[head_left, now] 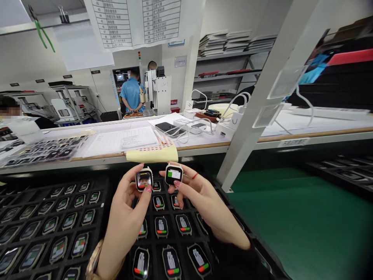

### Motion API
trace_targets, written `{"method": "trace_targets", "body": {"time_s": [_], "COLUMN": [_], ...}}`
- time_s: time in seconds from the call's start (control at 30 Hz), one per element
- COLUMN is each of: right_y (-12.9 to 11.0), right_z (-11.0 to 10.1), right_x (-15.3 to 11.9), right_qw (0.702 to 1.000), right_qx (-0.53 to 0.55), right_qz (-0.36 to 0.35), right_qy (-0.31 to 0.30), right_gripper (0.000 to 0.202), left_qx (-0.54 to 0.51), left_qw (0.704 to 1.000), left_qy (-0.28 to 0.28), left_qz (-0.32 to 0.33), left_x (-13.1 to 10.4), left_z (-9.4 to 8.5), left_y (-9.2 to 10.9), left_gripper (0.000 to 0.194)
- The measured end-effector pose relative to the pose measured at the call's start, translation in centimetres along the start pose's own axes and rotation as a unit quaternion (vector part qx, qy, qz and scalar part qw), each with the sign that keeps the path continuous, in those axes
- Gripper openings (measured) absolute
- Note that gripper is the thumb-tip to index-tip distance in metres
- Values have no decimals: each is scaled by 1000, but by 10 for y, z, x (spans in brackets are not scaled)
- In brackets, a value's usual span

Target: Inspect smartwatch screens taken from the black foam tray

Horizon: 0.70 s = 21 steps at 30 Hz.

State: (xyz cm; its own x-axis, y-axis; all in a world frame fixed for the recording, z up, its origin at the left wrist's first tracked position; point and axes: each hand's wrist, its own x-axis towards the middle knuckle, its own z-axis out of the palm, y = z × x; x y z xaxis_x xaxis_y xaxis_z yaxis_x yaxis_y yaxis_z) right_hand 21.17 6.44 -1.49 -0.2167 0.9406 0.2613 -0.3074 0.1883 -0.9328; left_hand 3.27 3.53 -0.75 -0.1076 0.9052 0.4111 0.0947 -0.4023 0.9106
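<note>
My left hand (131, 206) holds a smartwatch body (144, 179) between thumb and fingers, its lit screen facing me with a picture and a red patch. In my right hand (198, 194) is another watch body (174, 175), with green and white blocks on a dark screen; the thumb touches its lower edge. Both are held upright, a small gap apart, above a black tray (151, 243). Rows of watch bodies (161, 226) with white text and red and green bars lie in its slots. My hands and forearms cover parts of the tray.
A second black tray of watches (70, 220) lies at the left. Beyond the trays, a shelf edge (204, 146) holds papers, a phone (170, 129) and white cables. A slanted white post (262, 97) rises at the right. People stand or sit in the background.
</note>
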Motion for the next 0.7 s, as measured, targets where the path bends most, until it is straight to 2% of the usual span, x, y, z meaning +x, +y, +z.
{"method": "trace_targets", "body": {"time_s": [0.43,0.6,0.7], "right_y": [1,0,0], "right_z": [1,2,2], "right_x": [1,-1,-1], "right_qw": [1000,999,999], "right_qx": [-4,1,6], "right_qz": [-4,-2,-10], "right_qy": [11,-35,-49], "right_gripper": [46,56,54], "left_qx": [-31,-25,-20], "left_qw": [999,1000,1000], "left_qy": [-12,-13,-16], "left_qz": [8,9,13], "left_x": [4,3,3], "left_z": [0,0,0], "left_y": [-4,-4,-5], "left_gripper": [42,41,40]}}
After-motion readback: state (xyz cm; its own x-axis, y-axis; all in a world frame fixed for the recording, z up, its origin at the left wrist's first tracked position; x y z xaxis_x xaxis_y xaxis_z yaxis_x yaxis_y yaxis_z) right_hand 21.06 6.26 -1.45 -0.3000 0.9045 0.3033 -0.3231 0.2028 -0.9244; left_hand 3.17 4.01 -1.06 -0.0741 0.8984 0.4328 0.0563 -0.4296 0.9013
